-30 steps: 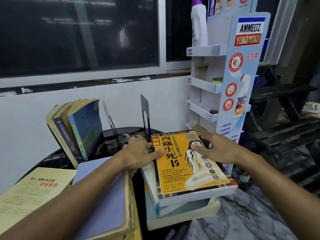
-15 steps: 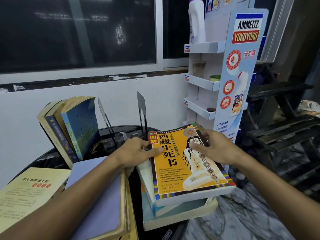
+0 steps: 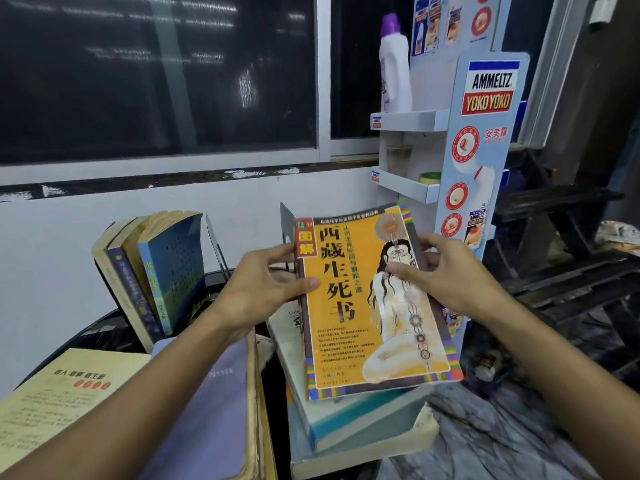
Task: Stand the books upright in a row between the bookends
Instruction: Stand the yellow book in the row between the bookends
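An orange book [image 3: 349, 327] with a seated figure on its cover is tilted up off a stack of flat books [image 3: 346, 431]. My left hand [image 3: 263, 289] grips its left edge and my right hand [image 3: 446, 275] grips its right edge. Three books [image 3: 162, 271] lean upright at the left against a thin metal bookend [image 3: 216, 245]. A second dark bookend [image 3: 286, 223] stands behind the orange book, partly hidden by it. A lavender book [image 3: 207, 410] and a yellow book [image 3: 55, 400] lie flat at the lower left.
The books rest on a round black table [image 3: 100, 327] against a white wall. A blue cardboard display rack [image 3: 481, 140] with shelves and a white bottle [image 3: 394, 64] stands at the right. Dark wooden benches [image 3: 571, 265] lie further right.
Both hands have lifted the orange book's far end off the stack, so it now tilts up towards me. The view has shifted slightly.
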